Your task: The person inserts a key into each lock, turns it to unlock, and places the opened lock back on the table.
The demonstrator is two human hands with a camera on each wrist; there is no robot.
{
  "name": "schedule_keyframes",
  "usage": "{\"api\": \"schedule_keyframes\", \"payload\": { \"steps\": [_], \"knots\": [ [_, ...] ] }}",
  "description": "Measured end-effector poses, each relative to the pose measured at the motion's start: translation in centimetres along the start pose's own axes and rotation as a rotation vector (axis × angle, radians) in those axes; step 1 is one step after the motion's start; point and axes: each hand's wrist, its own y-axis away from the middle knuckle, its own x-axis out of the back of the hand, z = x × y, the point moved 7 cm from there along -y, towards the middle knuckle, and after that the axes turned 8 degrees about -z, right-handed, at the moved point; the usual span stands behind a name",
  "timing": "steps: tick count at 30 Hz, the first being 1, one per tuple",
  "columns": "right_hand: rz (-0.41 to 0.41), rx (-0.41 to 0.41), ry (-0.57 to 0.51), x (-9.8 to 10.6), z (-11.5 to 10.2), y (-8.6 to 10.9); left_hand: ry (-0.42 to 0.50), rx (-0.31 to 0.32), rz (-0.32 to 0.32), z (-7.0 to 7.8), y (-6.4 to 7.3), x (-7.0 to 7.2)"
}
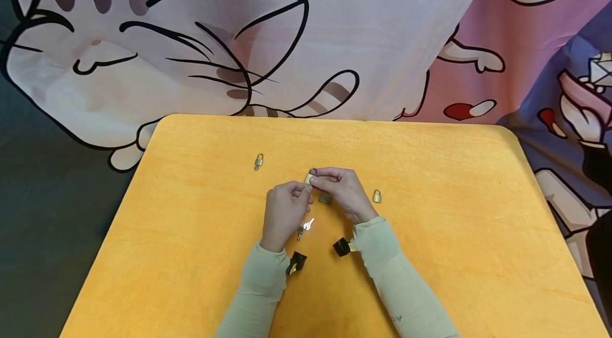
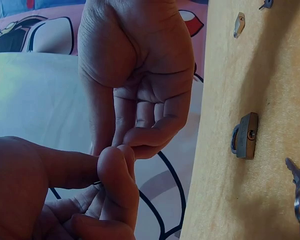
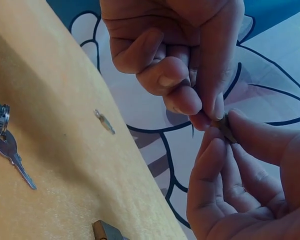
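Observation:
My right hand (image 1: 346, 192) pinches a small brass padlock (image 1: 308, 177) between thumb and fingers, its shackle pointing up and away. Close against the padlock's lower end, my left hand (image 1: 287, 213) has thumb and forefinger pressed together. I cannot tell what they pinch, as the fingertips cover it. In the right wrist view the padlock (image 3: 225, 131) shows as a dark sliver between the fingertips of both hands. Below them a second padlock (image 1: 325, 198) lies on the table, with keys on a ring (image 1: 306, 225) nearer me.
On the yellow table (image 1: 454, 231) another padlock (image 1: 377, 196) lies to the right, and one more (image 1: 258, 160) toward the far left. A cloth (image 1: 382, 35) with cartoon cats hangs behind the far edge. Black wrist cameras (image 1: 341, 246) sit at both cuffs.

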Motion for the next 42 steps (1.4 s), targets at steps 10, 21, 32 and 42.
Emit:
{"api": "schedule_keyframes", "payload": {
  "steps": [10, 21, 32, 42],
  "knots": [
    [0.017, -0.017, 0.027, -0.02, 0.13, -0.12, -0.013, -0.007, 0.003, 0.02, 0.07, 0.07],
    [0.031, -0.029, 0.051, -0.2, -0.27, -0.1, -0.037, -0.047, 0.047, 0.04, 0.08, 0.2],
    [0.048, -0.036, 0.058, -0.34, -0.21, -0.22, -0.133, -0.11, 0.117, 0.45, 0.32, 0.44],
    [0.062, -0.054, 0.063, -0.35, -0.01, -0.26, -0.178, -0.136, 0.146, 0.53, 0.44, 0.52]
  ]
}}
